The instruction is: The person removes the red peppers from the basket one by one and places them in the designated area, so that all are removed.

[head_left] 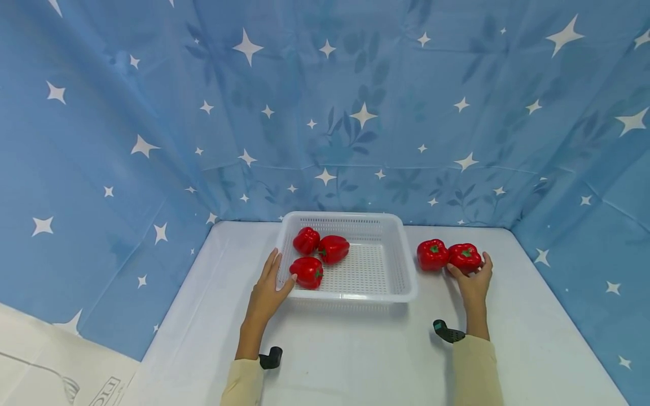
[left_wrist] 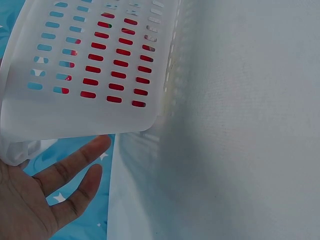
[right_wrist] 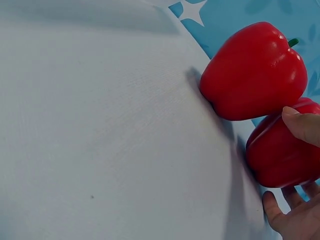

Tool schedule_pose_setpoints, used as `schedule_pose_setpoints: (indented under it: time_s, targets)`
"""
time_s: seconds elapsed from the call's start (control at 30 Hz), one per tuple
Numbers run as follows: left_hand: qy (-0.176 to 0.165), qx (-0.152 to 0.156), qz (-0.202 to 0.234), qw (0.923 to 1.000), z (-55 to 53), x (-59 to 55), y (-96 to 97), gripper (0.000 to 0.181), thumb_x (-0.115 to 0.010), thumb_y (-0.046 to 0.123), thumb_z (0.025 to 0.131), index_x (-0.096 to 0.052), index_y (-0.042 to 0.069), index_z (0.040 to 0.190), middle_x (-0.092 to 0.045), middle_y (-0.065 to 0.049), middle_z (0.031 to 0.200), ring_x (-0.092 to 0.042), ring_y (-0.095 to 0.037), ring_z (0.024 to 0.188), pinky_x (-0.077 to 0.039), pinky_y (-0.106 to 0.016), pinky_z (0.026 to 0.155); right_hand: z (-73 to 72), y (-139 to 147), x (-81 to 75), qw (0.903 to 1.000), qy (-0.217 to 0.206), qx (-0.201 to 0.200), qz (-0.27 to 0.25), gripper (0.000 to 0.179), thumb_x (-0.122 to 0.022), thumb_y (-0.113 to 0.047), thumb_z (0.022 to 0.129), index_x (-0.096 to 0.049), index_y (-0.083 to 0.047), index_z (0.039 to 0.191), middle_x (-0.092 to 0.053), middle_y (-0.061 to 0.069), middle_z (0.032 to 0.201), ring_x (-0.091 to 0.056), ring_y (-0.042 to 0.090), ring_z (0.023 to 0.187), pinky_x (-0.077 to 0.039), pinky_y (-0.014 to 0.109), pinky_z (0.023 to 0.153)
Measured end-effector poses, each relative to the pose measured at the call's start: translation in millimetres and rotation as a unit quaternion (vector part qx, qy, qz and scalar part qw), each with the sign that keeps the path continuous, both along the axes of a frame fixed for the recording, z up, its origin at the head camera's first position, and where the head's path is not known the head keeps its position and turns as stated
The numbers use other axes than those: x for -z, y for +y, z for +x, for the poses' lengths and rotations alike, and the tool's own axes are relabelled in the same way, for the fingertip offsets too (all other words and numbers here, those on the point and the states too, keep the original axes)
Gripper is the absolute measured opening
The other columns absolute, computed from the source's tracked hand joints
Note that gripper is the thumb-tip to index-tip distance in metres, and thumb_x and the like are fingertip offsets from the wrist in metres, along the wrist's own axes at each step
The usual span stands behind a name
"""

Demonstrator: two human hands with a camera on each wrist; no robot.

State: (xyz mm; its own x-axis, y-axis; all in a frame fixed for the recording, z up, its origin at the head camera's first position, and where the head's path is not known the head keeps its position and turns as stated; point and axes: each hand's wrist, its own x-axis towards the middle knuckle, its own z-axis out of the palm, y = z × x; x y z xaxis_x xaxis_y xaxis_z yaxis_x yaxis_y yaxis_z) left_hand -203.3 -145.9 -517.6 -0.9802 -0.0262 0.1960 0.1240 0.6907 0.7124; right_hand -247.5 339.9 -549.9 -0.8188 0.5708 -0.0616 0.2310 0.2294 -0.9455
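A white perforated plastic basket [head_left: 350, 296] holds three red bell peppers, grouped toward its left side: one at the back [head_left: 307, 241], one beside it [head_left: 333, 250] and one in front [head_left: 307, 273]. My left hand [head_left: 266, 293] rests at the basket's left front corner, thumb over the rim close to the front pepper. In the left wrist view, some of its fingers [left_wrist: 75, 167] spread loosely beside the basket wall. To the basket's right, my right hand [head_left: 473, 282] holds a bell pepper [head_left: 465, 256] between thumb and fingers. Another bell pepper [head_left: 432, 255] stands against that one's left side.
A white cloth covers the table [head_left: 350, 361]. Behind it and along both sides hangs a blue curtain [head_left: 325, 113] with white stars. Black wrist mounts [head_left: 449, 331] sit on both forearms. Pale printed material [head_left: 56, 361] lies at the lower left.
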Motion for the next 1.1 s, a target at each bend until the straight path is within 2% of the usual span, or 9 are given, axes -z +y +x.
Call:
schedule_pose_setpoints:
  time_s: [0.33, 0.83, 1.1]
  targets:
    - [-0.012, -0.003, -0.010, 0.9999, -3.1, 2.5, -1.0, 0.077, -0.058, 0.051, 0.091, -0.026, 0.024, 0.156, -0.019, 0.009, 0.164, -0.043, -0.032, 0.140, -0.049, -0.056, 0.095, 0.9, 0, 3.5, 0.9998, 0.004, -0.013, 0.013, 0.098, -0.070, -0.020, 0.090, 0.001, -0.022, 0.158, -0.008, 0.014, 0.164, -0.014, 0.036, 0.151, -0.028, 0.053, 0.119]
    - [-0.015, -0.002, -0.005, 0.9999, -2.7, 1.8, 0.2, 0.077, -0.058, 0.050, 0.092, -0.026, 0.025, 0.156, -0.018, 0.009, 0.164, -0.044, -0.033, 0.139, -0.051, -0.057, 0.093, 9.2, 0, 2.5, 0.9999, 0.006, -0.014, 0.000, 0.098, -0.070, -0.026, 0.090, 0.001, -0.025, 0.158, -0.008, 0.014, 0.164, -0.014, 0.037, 0.151, -0.031, 0.054, 0.116]
    - [-0.015, -0.005, 0.000, 0.9999, -2.1, 2.2, 0.2, 0.078, -0.062, 0.047, 0.091, -0.026, 0.025, 0.156, -0.019, 0.009, 0.164, -0.044, -0.033, 0.139, -0.051, -0.058, 0.092, 12.4, 0, 0.1, 0.9999, 0.008, -0.010, 0.005, 0.099, -0.071, -0.023, 0.089, 0.000, -0.027, 0.157, -0.011, 0.012, 0.163, -0.015, 0.033, 0.151, -0.032, 0.054, 0.116]
